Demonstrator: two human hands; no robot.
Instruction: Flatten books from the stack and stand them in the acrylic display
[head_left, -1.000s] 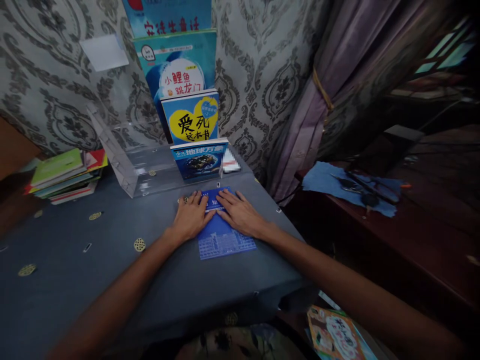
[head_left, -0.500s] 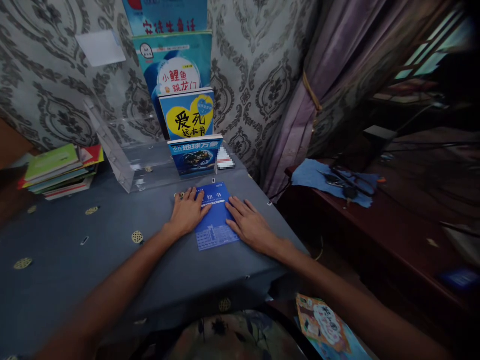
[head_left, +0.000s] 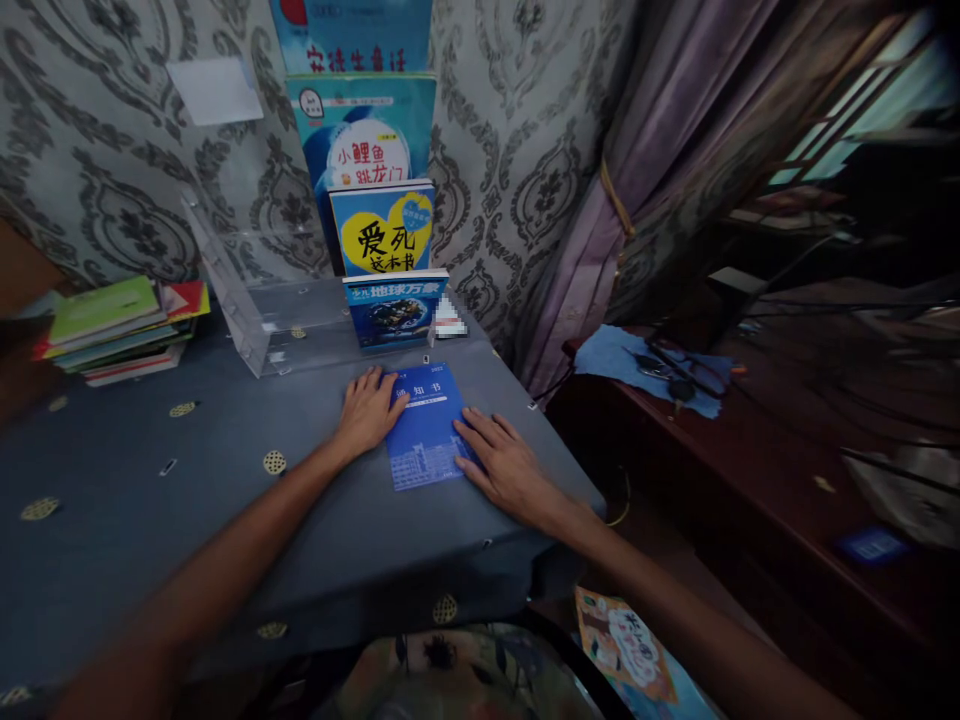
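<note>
Blue booklet (head_left: 424, 440) flat on table (head_left: 315, 530), clear stand (head_left: 238, 300) beyond it. Since a second ago, left hand (head_left: 366, 415) and right hand (head_left: 506, 465) have parted to its sides, baring most of it. Fingers (head_left: 480, 428) loosely spread, gripping nothing.

- Left hand (head_left: 369, 412), palm down and fingers extended, lies along the left edge of a blue booklet (head_left: 426, 430), thumb on its cover.
- Right hand (head_left: 504, 466), also flattened, touches the booklet's right edge with its fingertips.
- Beyond both hands, four upright books (head_left: 394, 312) rise in steps on a clear rack (head_left: 240, 305).
- Well left of the hands: a stack of books (head_left: 124, 325).
- Well right: a blue cloth (head_left: 611, 360) on a reddish table (head_left: 757, 470).
</note>
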